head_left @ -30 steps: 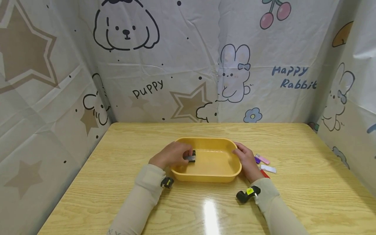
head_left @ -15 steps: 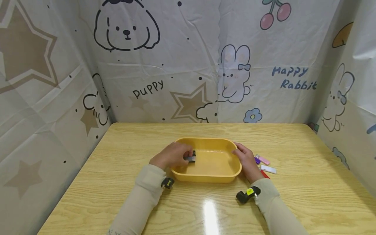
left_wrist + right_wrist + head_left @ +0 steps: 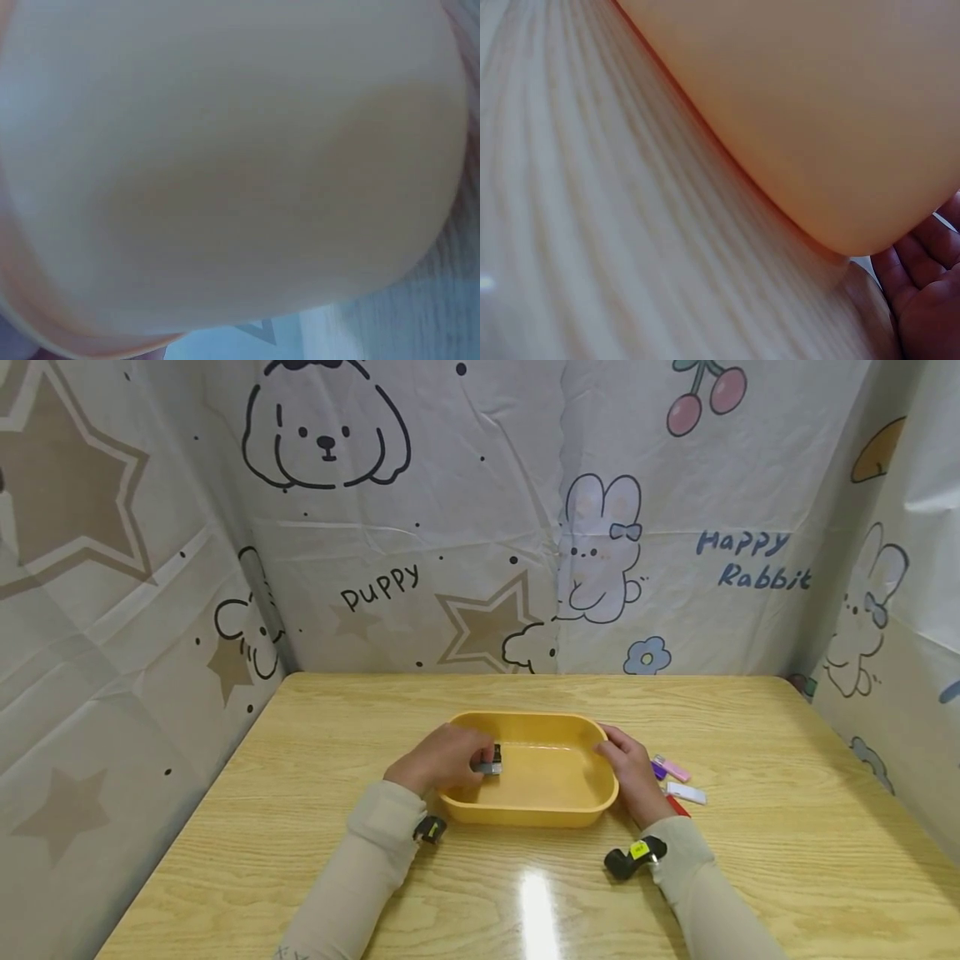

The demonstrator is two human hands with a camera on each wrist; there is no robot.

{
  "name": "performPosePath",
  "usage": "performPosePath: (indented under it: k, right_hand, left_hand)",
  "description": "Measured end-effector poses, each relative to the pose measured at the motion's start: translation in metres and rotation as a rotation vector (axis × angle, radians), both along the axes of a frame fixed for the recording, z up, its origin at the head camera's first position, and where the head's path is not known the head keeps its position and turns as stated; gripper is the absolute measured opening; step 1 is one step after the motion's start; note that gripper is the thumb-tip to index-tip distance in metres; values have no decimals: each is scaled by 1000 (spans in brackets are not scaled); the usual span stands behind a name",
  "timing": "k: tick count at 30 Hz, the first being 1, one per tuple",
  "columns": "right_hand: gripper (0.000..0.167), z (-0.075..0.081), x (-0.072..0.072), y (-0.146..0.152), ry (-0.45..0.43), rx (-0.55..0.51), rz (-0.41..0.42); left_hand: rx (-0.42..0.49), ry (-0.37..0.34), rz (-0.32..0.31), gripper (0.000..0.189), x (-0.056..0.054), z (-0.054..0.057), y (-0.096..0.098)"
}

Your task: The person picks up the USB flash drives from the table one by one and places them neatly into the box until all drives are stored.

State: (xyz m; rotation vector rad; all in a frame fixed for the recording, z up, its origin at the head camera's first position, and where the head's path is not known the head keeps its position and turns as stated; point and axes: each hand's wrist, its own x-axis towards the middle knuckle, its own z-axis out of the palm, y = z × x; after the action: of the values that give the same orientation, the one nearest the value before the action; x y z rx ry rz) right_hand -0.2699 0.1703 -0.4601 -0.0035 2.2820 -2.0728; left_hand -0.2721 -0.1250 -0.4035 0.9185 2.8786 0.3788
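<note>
A yellow tray (image 3: 528,817) stands on the table in the head view. My left hand (image 3: 441,757) reaches over its left rim, and its thumb and fingers pinch a grey USB flash drive (image 3: 491,768) with a metal end, low inside the tray. Right behind this drive shows a small black piece (image 3: 497,749), mostly hidden by the fingers. Around the tray's right rim, my right hand (image 3: 634,779) grips with the thumb on the inner side. The tray's outer wall fills much of the left wrist view and the right wrist view, where fingers (image 3: 930,251) appear behind its corner.
Right of my right hand lie a pink flash drive (image 3: 672,768), a purple one (image 3: 658,771), a white one (image 3: 686,792) and a red piece (image 3: 678,806), partly hidden by the wrist. A printed cloth (image 3: 420,635) hangs behind the wooden table (image 3: 337,727).
The grey flash drive and the left fingertips have shifted very slightly, and less of the black piece shows around the drive. The right hand and the tray stay in place.
</note>
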Motion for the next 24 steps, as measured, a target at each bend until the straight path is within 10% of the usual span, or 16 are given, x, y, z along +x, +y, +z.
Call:
performPosePath:
  k: [24]
  right_hand:
    - [44, 1, 1, 0, -11, -23, 11]
  left_hand:
    - [-56, 106, -8, 15, 3, -7, 3]
